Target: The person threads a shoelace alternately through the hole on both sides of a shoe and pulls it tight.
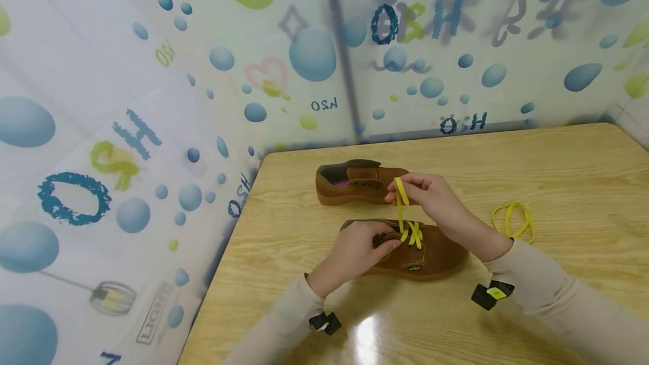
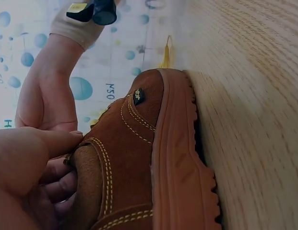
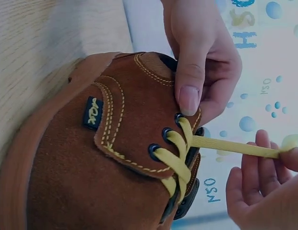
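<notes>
A brown suede shoe (image 1: 441,249) lies on the table with its toe to the right. Yellow lacing crosses its front through dark eyelets, clearest in the right wrist view. My left hand (image 1: 350,249) grips the shoe's eyelet flap (image 3: 153,115), thumb on the outside near the top eyelet and fingers inside the opening. Above the shoe, my right hand (image 1: 438,201) pinches the yellow shoelace (image 3: 235,145) between thumb and fingers. That lace runs taut from the shoe up to the fingertips. Its far end is hard to make out.
Behind it stands a second brown shoe (image 1: 327,195), with no lace visible in it. A loose yellow lace (image 1: 529,224) lies looped on the wooden table (image 1: 573,179) at the right. Printed wall sheets (image 1: 284,123) border the table's back and left.
</notes>
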A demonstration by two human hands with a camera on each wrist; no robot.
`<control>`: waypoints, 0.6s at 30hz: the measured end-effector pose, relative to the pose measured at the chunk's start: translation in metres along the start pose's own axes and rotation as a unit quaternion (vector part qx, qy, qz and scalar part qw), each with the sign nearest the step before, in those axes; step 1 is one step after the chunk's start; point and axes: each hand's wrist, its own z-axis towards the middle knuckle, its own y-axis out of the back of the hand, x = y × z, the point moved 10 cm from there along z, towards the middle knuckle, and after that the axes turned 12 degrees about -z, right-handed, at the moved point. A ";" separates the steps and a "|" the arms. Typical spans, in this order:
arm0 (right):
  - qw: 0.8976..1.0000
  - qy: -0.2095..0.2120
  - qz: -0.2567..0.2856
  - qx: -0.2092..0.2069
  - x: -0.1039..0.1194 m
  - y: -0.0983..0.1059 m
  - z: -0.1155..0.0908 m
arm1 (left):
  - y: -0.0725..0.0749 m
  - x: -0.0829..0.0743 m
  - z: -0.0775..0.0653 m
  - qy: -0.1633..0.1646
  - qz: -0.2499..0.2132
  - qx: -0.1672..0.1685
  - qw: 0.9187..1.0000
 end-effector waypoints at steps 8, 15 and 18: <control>1.000 0.014 -0.009 0.004 0.008 -0.005 0.002 | 0.001 0.014 0.006 0.030 0.065 0.090 0.993; 0.999 0.032 -0.019 0.003 0.017 -0.009 -0.001 | -0.023 0.023 0.016 0.043 0.133 0.174 0.975; 0.999 0.041 -0.018 0.001 0.021 -0.010 -0.003 | -0.026 0.026 0.018 0.054 0.128 0.183 0.973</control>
